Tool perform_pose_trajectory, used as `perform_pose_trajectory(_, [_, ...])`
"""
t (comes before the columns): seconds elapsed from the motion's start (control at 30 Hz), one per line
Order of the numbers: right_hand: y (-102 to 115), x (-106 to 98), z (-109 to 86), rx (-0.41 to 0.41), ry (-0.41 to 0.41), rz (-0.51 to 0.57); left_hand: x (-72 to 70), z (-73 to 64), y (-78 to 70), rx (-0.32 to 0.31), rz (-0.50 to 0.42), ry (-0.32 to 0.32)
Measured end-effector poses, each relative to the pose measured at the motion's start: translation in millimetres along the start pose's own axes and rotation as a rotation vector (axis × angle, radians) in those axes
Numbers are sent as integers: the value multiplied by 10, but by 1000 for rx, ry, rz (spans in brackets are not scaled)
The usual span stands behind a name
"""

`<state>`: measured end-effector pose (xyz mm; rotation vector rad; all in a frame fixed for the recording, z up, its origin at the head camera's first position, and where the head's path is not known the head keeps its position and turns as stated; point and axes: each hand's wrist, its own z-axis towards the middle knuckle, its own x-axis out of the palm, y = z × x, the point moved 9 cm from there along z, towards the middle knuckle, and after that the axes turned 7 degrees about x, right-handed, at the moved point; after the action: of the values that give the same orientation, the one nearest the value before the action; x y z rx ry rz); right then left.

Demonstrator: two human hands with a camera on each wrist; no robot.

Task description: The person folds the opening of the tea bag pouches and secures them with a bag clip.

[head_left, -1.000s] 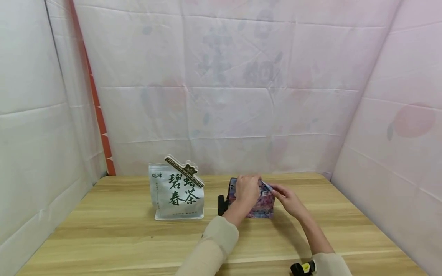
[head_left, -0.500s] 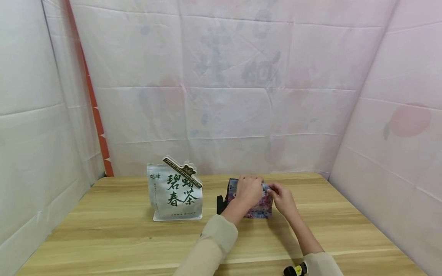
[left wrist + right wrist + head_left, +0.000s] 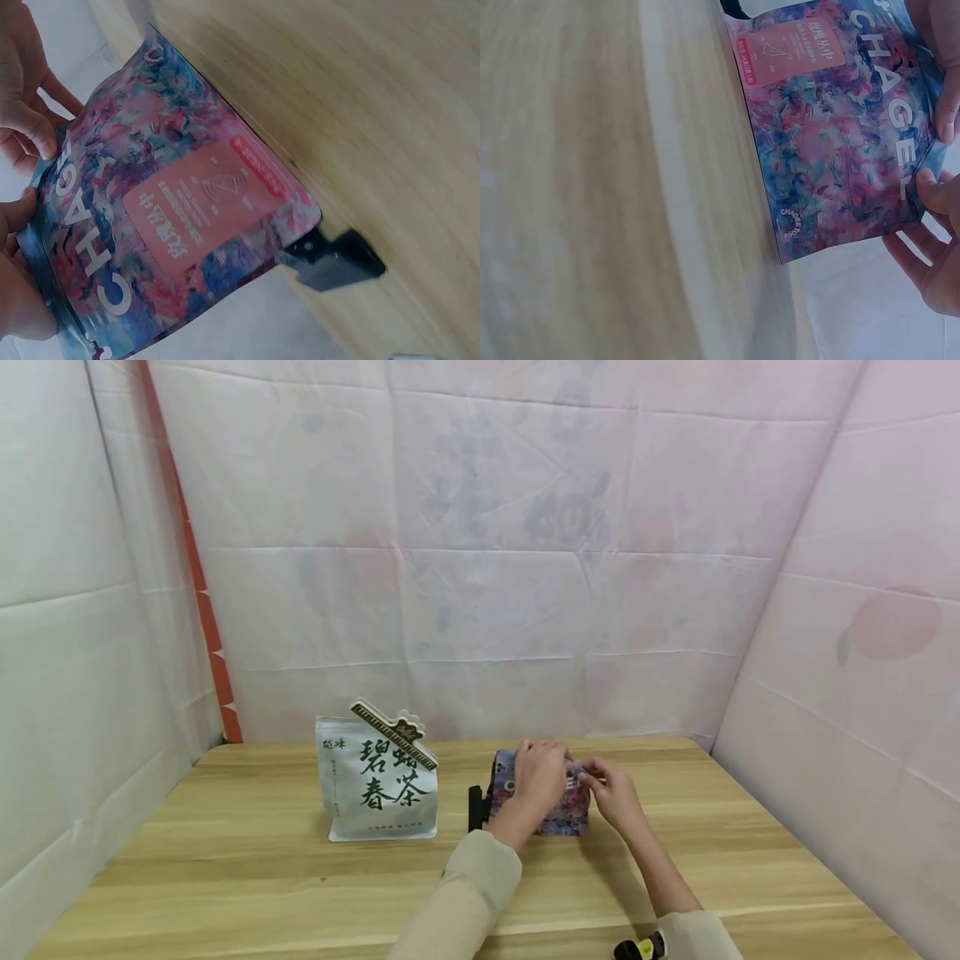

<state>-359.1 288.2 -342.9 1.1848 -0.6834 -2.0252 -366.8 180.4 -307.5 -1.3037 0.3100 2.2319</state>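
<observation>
A blue-and-pink tea pouch (image 3: 566, 814) lettered "CHAGEE" stands on the wooden table. My left hand (image 3: 542, 774) lies over its top edge on the left part, and its thumb presses the front of the folded rim in the left wrist view. My right hand (image 3: 611, 789) pinches the top right corner between thumb and fingers, clearest in the right wrist view (image 3: 937, 240). The top strip is folded over between both hands. A black clip (image 3: 337, 262) sits against the pouch's lower left corner. Fingers behind the pouch are partly hidden.
A silver tea pouch (image 3: 382, 785) with green Chinese lettering stands to the left. A wooden clip (image 3: 395, 732) is fastened slantwise across its top right corner. Pale cloth walls (image 3: 480, 610) enclose the table (image 3: 247, 860) at the back and sides.
The pouch's raised flap edge at the right has come down under my right hand's fingers. My right forearm has moved slightly left. The whole head view has shifted a little.
</observation>
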Motion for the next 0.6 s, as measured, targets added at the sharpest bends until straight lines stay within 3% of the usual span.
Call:
perform_pose_trajectory(0.2, [-16,0,2,31,5,25,-8,10,42,-49,-94,-17])
perform_pose_trajectory(0.43, [-45,0,-1,60,16,29,33,24,34,-88,-103,51])
perform_pose_trajectory(0.6, [-41,3,13,54,20,29,39,10,36,-111,-100,38])
